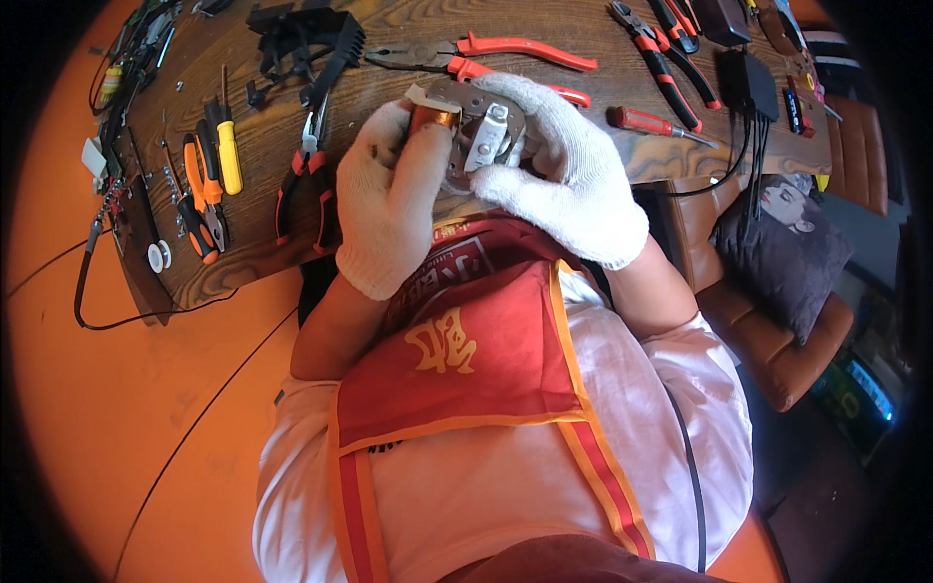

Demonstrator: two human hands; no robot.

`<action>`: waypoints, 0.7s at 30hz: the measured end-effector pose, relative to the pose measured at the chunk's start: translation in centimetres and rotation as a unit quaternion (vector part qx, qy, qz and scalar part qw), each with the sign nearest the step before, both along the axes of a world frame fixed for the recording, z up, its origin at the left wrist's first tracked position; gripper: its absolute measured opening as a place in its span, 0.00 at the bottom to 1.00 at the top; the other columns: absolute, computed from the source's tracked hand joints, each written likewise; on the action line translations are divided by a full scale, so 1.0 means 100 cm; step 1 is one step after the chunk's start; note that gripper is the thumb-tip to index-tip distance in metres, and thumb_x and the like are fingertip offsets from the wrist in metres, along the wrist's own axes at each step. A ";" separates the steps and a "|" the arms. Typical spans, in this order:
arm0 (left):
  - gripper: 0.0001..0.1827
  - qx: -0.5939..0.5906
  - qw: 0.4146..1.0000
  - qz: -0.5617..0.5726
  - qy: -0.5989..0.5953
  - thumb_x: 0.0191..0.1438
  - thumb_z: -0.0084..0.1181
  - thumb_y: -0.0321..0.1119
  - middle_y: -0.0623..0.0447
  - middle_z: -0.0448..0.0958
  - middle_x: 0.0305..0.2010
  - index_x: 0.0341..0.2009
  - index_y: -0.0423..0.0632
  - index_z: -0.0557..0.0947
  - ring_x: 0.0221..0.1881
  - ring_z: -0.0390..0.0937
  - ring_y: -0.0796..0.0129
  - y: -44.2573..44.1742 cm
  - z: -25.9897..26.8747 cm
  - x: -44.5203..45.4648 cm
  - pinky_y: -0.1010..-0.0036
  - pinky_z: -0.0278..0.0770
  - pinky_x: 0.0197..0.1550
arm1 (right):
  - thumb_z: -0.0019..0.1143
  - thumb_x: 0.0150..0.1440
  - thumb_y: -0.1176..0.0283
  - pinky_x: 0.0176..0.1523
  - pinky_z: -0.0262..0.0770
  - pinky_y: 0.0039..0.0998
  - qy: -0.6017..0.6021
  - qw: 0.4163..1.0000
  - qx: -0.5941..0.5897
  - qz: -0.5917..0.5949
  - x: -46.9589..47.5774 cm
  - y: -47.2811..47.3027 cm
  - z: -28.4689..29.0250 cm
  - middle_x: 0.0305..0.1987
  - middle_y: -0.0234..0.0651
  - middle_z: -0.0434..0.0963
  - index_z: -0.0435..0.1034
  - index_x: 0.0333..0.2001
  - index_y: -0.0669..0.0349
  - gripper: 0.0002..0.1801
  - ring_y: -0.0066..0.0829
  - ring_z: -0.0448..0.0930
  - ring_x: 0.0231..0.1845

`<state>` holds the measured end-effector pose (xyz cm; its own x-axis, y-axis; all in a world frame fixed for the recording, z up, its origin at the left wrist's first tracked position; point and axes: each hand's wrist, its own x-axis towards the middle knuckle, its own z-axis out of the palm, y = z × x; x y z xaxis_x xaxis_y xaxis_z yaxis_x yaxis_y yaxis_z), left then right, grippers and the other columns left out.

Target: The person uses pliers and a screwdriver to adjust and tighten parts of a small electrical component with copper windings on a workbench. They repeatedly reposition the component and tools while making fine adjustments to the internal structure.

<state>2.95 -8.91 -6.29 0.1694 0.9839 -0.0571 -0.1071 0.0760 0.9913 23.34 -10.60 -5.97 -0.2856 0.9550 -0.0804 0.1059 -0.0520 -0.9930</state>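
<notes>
Both hands wear white knit gloves and hold a small electric motor [487, 146] just above the table's near edge. Its copper-wire coil [436, 117] faces my left hand [390, 197], whose thumb presses against the coil's near side. Around the right side of the motor's metal core curl the fingers of my right hand [576, 160], with the thumb at the lower edge of a pale metal bracket. The gloves hide the motor's underside and outer edges. Just beyond the hands lie combination pliers [415, 55] with red handles, partly covered by my right hand.
On the wooden table [255, 146] lie black-and-red long-nose pliers [310, 157], a yellow-handled screwdriver [229, 157], orange-and-black pliers [204, 175] and a small wire spool [159, 256]. A black plastic frame [299, 44] is farther back. Rightward are diagonal cutters [652, 62], a red screwdriver [645, 121] and a cabled black box [747, 84].
</notes>
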 end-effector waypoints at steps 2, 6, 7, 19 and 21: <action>0.12 -0.014 1.000 -0.004 -0.011 0.72 0.53 0.34 0.61 0.77 0.33 0.48 0.38 0.83 0.34 0.69 0.82 0.002 -0.001 -0.001 0.82 0.69 0.37 | 0.72 0.61 0.83 0.60 0.82 0.32 0.037 0.999 0.003 -0.012 -0.003 0.001 0.001 0.63 0.40 0.78 0.60 0.75 0.70 0.42 0.28 0.81 0.57; 0.13 -0.028 0.999 -0.007 -0.023 0.73 0.51 0.35 0.63 0.75 0.32 0.49 0.38 0.83 0.33 0.68 0.83 0.005 -0.004 -0.002 0.82 0.69 0.37 | 0.73 0.60 0.81 0.60 0.82 0.31 0.009 0.998 0.038 -0.039 -0.007 0.004 0.003 0.62 0.39 0.79 0.63 0.73 0.70 0.40 0.26 0.81 0.56; 0.13 -0.051 0.998 -0.002 -0.038 0.74 0.51 0.35 0.63 0.75 0.32 0.49 0.39 0.83 0.33 0.68 0.83 0.005 -0.005 -0.002 0.82 0.69 0.37 | 0.73 0.60 0.81 0.60 0.82 0.31 0.022 0.999 0.008 -0.046 -0.008 0.004 0.003 0.62 0.39 0.79 0.63 0.73 0.71 0.39 0.26 0.81 0.57; 0.20 0.000 0.999 0.002 -0.050 0.76 0.46 0.42 0.61 0.80 0.36 0.53 0.39 0.84 0.33 0.71 0.81 0.009 -0.013 -0.002 0.82 0.70 0.36 | 0.85 0.49 0.57 0.46 0.77 0.25 -0.043 0.987 0.083 -0.133 -0.016 0.003 -0.002 0.43 0.33 0.80 0.71 0.69 0.64 0.47 0.21 0.78 0.40; 0.21 -0.036 0.997 -0.003 -0.062 0.77 0.45 0.44 0.59 0.81 0.36 0.51 0.40 0.84 0.32 0.72 0.78 0.009 -0.010 -0.007 0.80 0.72 0.35 | 0.88 0.41 0.50 0.57 0.80 0.33 -0.152 0.956 0.219 -0.121 -0.014 0.002 0.001 0.53 0.43 0.79 0.72 0.67 0.64 0.53 0.32 0.82 0.49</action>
<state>2.26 -8.00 -7.26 0.1863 0.9768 -0.1052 -0.2279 0.1471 0.9625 21.97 -10.38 -5.90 -0.0798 0.9514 0.2975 0.4302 0.3021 -0.8507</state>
